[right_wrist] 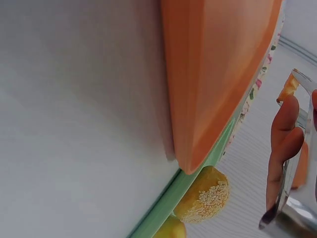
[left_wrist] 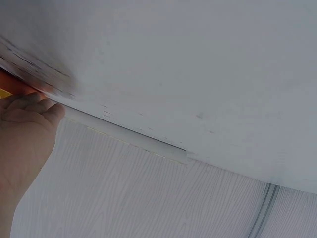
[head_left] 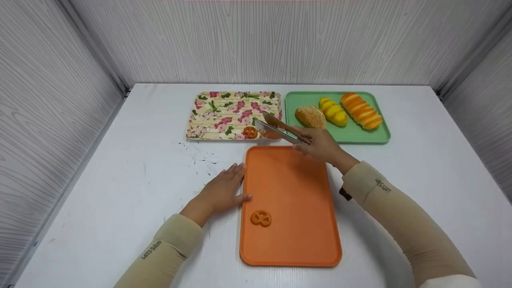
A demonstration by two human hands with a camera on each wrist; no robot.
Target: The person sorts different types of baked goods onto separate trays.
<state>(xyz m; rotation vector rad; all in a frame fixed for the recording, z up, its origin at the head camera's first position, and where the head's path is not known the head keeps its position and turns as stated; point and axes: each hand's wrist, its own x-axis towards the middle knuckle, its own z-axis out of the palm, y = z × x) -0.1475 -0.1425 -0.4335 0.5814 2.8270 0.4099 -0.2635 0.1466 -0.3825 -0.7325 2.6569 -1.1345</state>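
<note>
My right hand [head_left: 320,145] grips metal tongs [head_left: 286,134] with brown on one arm. Their tips are over the right front of the floral tray [head_left: 218,116], near a small pretzel [head_left: 250,132]. In the right wrist view an orange-brown piece [right_wrist: 288,88] shows at the tips; whether it is pinched I cannot tell. My left hand [head_left: 221,189] rests at the left edge of the orange tray [head_left: 292,188], fingers extended and thumb over the rim. Another pretzel [head_left: 261,218] lies on that tray's lower left. In the left wrist view, the left palm [left_wrist: 25,134] shows.
A green tray [head_left: 360,138] at the back right holds a sesame-topped bun [head_left: 311,116], a yellow loaf [head_left: 333,111] and an orange striped loaf [head_left: 361,111]. The white table [head_left: 132,180] has dark scuffs, with wood-grain panels [head_left: 272,44] around it.
</note>
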